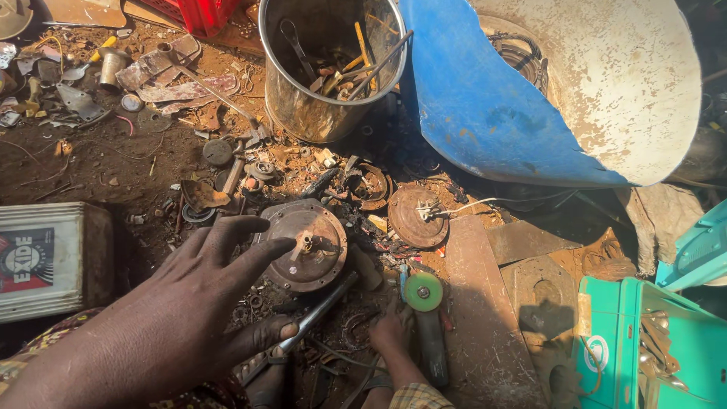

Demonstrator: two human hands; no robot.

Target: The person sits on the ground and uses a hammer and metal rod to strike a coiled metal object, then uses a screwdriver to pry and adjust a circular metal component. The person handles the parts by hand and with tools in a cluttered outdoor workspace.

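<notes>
Scrap crowds the ground around the round motor cover (pixel 304 244); a steel bucket (pixel 322 83) and blue drum (pixel 492 106) wall off the far side; the bare wooden plank (pixel 473 303) rightward offers open passage; a battery (pixel 49 257) blocks the left.

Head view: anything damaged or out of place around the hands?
Yes. The blue drum lies on its side, cut open, its pale inside stained. Rusty scrap is scattered over the dirt ground. The left hand reaches to a rusted round motor housing; the right hand rests by an angle grinder.

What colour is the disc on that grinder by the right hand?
Green, with a metal centre: the grinder disc, beside the right hand, seen in the head view.
</notes>
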